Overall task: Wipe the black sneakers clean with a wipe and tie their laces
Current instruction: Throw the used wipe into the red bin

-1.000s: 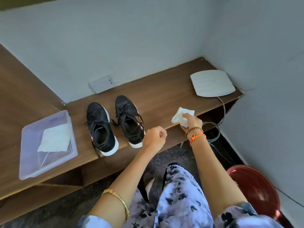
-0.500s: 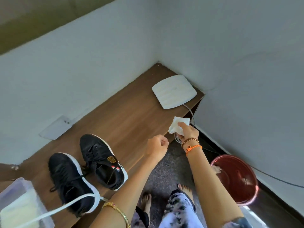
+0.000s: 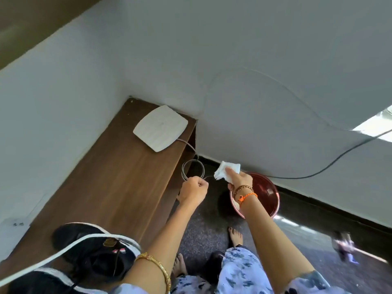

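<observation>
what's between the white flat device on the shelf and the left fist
In the head view, bare wood shelf, then the device's looped grey cable just before the left hand.

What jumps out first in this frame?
The right hand pinches a crumpled white wipe above the red bucket on the floor by the wall. The left hand is a fist holding nothing, at the wooden shelf's edge. The black sneakers sit bottom left.
</observation>
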Demonstrator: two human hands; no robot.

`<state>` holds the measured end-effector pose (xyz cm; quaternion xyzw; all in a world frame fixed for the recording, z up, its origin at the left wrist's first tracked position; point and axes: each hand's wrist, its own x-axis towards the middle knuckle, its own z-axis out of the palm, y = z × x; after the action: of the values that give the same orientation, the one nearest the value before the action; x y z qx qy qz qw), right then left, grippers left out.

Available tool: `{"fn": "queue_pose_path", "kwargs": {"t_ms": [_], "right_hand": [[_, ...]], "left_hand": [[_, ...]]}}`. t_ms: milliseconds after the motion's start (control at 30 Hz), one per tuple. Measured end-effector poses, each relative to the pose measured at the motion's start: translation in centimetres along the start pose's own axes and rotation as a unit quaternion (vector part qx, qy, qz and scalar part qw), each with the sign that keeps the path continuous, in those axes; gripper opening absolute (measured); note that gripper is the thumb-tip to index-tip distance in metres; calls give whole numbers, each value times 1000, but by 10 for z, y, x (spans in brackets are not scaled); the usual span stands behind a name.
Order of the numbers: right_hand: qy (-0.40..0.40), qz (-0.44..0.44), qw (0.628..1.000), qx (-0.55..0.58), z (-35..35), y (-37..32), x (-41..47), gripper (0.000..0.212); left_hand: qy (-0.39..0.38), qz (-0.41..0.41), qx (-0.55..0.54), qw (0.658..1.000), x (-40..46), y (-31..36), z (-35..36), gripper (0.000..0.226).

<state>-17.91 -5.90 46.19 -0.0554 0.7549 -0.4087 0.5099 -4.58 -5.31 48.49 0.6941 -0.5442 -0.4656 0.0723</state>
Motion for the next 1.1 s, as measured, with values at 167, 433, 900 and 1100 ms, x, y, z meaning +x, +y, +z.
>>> {"fn": "queue_pose_path", "kwargs": {"t_ms": [167,433,900,1100], "right_hand": [[18,17,1000,-8,-46,3,47,16],[103,119,987,15,-115,35,151,22],[125,164,963,-172,-147,148,310,29],[113,157,951,-240,-149,153,342,27]], "left_hand": [[-24,-30,-3,999,22,30,48,26],[-76,-120,20,990,72,39,157,26],[-102,-152,59,981,179,-4,284,27],[-134,-125,106,977,194,-4,306,24]]}}
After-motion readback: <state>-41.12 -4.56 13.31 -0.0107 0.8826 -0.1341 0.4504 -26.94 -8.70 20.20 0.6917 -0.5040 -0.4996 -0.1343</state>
